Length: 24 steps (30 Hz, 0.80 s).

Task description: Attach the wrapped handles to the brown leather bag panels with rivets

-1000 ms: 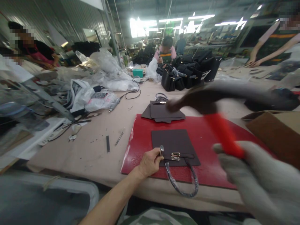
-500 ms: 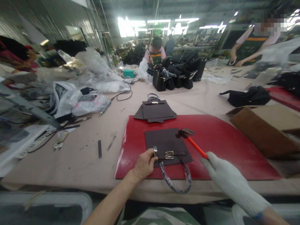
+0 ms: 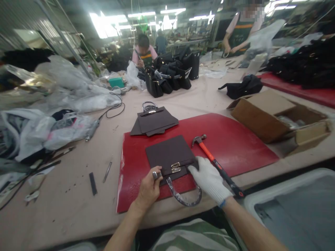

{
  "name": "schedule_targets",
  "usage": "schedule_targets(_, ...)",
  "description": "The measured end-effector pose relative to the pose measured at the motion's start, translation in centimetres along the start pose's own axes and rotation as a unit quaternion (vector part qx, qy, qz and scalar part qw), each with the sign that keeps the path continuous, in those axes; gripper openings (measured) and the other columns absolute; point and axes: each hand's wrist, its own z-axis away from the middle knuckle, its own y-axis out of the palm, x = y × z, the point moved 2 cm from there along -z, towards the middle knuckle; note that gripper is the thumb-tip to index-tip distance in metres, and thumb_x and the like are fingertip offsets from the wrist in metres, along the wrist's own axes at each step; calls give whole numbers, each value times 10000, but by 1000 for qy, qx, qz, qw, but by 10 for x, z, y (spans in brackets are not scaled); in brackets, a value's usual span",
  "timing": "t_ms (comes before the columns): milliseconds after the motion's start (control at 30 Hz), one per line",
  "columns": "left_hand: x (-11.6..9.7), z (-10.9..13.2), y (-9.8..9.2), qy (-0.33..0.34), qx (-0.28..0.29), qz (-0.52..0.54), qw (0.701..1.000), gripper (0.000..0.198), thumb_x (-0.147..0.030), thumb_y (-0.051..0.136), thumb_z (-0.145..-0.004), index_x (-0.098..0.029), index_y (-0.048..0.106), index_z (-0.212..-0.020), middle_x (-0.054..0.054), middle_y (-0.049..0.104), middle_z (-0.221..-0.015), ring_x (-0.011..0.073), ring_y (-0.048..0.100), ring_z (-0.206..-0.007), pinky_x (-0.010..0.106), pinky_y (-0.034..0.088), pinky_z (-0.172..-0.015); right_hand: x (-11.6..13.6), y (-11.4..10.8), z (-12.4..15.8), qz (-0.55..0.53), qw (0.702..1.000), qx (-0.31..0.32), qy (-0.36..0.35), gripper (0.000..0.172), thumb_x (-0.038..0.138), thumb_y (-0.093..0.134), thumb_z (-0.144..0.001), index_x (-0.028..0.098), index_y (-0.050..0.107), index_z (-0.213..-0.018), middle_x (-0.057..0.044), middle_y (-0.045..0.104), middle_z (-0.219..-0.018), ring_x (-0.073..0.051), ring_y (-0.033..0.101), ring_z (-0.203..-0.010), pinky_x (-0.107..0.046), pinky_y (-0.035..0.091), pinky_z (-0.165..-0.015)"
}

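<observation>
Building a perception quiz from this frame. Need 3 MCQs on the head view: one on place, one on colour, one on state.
1. Where does the hammer lie?
A. on the red mat, right of the dark leather panel
B. inside the cardboard box
C. on the stack of panels farther back

2. What colour is the upper part of the hammer's handle?
A. blue
B. orange-red
C. yellow

3. What is the gloved right hand doing?
A. swinging the hammer in the air
B. resting on the near right edge of the panel, with the hammer lying free
C. holding a plastic bag

Key:
1 A: the hammer's head and handle rest on the mat beside the panel.
2 B: the shaft below the head is orange-red and turns black lower down.
3 B: the glove sits on the panel's edge, and the left hand holds a small metal piece at the panel's near left.
</observation>
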Motion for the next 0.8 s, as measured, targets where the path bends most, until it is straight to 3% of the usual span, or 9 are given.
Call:
schedule_targets(100, -2, 1, -2, 3, -15, 0, 1000, 225, -105, 512, -936, -176, 571, -1140, 95, 715, -1144, 164, 696, -1088, 288, 586, -943, -2, 0, -15, -129, 989, 28, 66, 349, 398, 630, -814, 151, 618, -1060, -147, 636, -1044, -313, 600, -980, -407, 405, -830)
schedule_targets(267, 1, 4, -8, -106, -23, 15, 994, 189, -193, 522, -955, -191, 633, -1108, 68, 744, -1111, 175, 722, -1015, 293, 610, -858, -16, -5, -18, -317, 933, 156, 65, 320, 418, 617, -727, 149, 602, -900, -71, 664, -795, -177, 584, -645, -291, 407, -576)
schedule_targets(333, 2, 6, -12, -138, -24, 35, 990, 201, -241, 524, -966, -197, 653, -1114, 70, 747, -1118, 185, 720, -1028, 306, 612, -854, -12, -6, -9, -410, 891, 191, 39, 402, 431, 651, -686, 145, 607, -964, -79, 700, -895, -177, 626, -702, -288, 475, -621)
schedule_targets(433, 1, 9, -18, -136, -22, 65, 988, 177, -274, 554, -951, -190, 662, -1062, 87, 743, -1141, 205, 713, -1058, 342, 604, -899, -3, -2, 6, -577, 792, 197, 24, 502, 444, 747, -665, 146, 627, -1050, -107, 718, -1050, -219, 674, -864, -336, 550, -768)
schedule_targets(500, -1, 10, -21, -142, -13, 80, 987, 165, -289, 585, -933, -189, 664, -1037, 94, 738, -1155, 218, 704, -1081, 369, 588, -944, 0, 7, 13, -646, 739, 186, 43, 512, 444, 795, -654, 133, 652, -1035, -126, 726, -1017, -223, 670, -811, -345, 559, -710)
schedule_targets(567, -3, 9, -24, -202, -29, 132, 970, 191, -326, 588, -940, -189, 657, -1055, 100, 732, -1164, 230, 703, -1086, 395, 582, -961, -1, 18, 19, -661, 728, 171, 65, 509, 438, 823, -631, 119, 679, -1001, -125, 732, -947, -205, 646, -717, -328, 544, -625)
schedule_targets(667, -11, 3, -26, -298, -91, 258, 914, 243, -385, 598, -948, -183, 623, -1082, 107, 723, -1166, 235, 718, -1044, 419, 588, -951, -4, 32, 25, -670, 721, 158, 76, 473, 419, 832, -627, 118, 707, -971, -110, 733, -899, -197, 633, -691, -328, 536, -624)
schedule_targets(733, -24, -9, -26, -293, -95, 300, 903, 235, -383, 632, -933, -177, 620, -1047, 104, 722, -1167, 231, 713, -1052, 420, 566, -992, -2, 38, 30, -684, 709, 162, 54, 424, 394, 830, -641, 123, 725, -949, -103, 736, -917, -200, 642, -746, -335, 541, -704)
schedule_targets(800, -41, -25, -24, -263, -57, 290, 918, 209, -361, 642, -930, -177, 645, -1028, 97, 725, -1170, 221, 693, -1094, 402, 527, -1042, 4, 43, 36, -692, 700, 175, 29, 395, 375, 828, -656, 119, 739, -943, -99, 737, -925, -200, 642, -785, -344, 537, -784)
